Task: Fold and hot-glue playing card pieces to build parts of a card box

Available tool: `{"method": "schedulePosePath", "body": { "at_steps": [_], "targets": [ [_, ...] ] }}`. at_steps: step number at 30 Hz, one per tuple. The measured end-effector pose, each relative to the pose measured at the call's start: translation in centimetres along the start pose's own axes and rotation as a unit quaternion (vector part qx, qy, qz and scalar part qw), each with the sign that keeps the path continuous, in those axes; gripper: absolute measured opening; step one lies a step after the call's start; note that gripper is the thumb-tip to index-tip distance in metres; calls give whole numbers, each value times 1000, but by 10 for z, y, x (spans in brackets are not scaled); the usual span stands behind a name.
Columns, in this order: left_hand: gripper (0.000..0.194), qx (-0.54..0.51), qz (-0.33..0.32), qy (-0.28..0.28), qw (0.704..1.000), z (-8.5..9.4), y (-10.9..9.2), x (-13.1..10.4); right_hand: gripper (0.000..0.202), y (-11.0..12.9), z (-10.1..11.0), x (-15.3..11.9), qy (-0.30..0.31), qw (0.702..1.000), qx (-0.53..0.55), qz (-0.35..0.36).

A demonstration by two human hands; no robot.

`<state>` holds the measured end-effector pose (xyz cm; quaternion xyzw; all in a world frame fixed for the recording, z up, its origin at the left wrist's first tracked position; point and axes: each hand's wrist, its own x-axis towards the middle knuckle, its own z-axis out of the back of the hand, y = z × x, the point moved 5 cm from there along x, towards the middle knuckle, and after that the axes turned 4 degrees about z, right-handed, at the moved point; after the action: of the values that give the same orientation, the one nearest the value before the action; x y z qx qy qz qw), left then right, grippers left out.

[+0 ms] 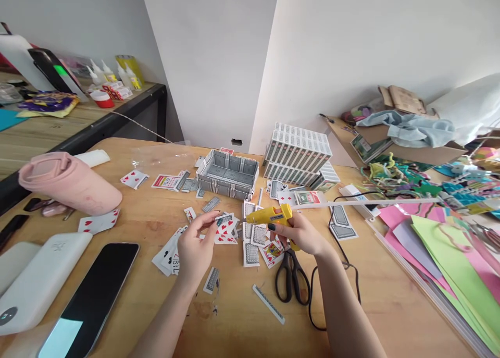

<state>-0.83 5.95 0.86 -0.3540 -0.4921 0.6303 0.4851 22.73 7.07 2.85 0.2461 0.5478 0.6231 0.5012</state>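
While over the surface (234,321):
Right hand (302,235): gripped yellow glue gun (269,216).
Left hand (195,248): pinched heart card (225,227).

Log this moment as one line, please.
right hand: grips yellow glue gun, nozzle leftward | left hand: fingers pinch playing card piece | scissors lie on table | card box behind

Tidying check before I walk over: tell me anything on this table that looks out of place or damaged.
Cut-up playing cards lie scattered around the left hand; the right hand holds a yellow glue gun. The pink bottle lies on its side.
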Motion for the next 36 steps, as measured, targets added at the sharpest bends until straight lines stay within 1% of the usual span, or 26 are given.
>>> {"method": "schedulePosePath", "body": {
  "at_steps": [4,11,14,17,23,26,30,36],
  "targets": [
    [21,-44,21,-27,998,1,0,-2,31,-1,-4,0,23,1000,21,-4],
    [18,-81,-6,-77,994,5,-3,-8,27,-1,-9,2,22,997,51,48],
    [16,-90,-22,-85,992,7,-7,-11,28,-1,-11,3,21,996,64,50],
    [15,-94,-32,-91,991,8,-9,-13,31,-4,-13,4,24,998,47,42],
    [15,-108,-36,-102,988,9,-9,-13,32,-11,-11,5,-2,999,36,31],
    [15,-120,-39,-110,986,10,-9,-13,34,-8,-12,4,6,999,37,32],
    [16,-109,-36,-114,987,10,-9,-14,37,-3,-14,3,11,999,36,27],
    [13,-123,-36,-120,984,11,-9,-15,38,-3,-11,4,-4,999,47,23]
  ]
}}
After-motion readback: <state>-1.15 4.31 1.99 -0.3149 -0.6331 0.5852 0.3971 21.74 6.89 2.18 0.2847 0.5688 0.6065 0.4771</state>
